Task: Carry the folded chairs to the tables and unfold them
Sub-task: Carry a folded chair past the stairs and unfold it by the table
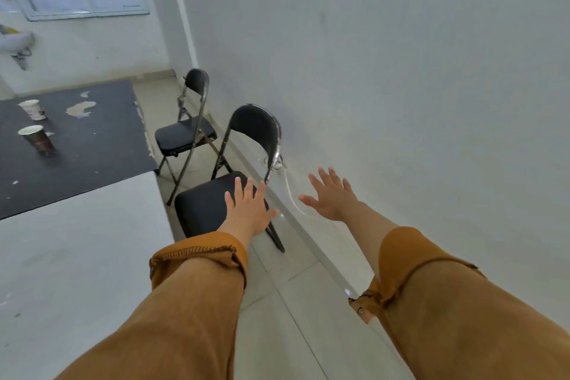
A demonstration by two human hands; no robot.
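Observation:
Two black folding chairs with metal frames stand unfolded between the tables and the white wall. The near chair (203,203) has its seat down; my left hand (248,208) lies over the seat's right front corner with fingers straight, and whether it touches is unclear. My right hand (328,194) hovers open to the right of that chair, fingers spread, in front of the wall and holding nothing. The far chair (185,133) stands behind it, also open, beside the black table.
A white table (77,241) fills the left foreground, and a black table (92,139) behind it carries two paper cups (35,136). The white wall (401,71) runs close along the right. A narrow tiled floor strip (293,302) lies between tables and wall.

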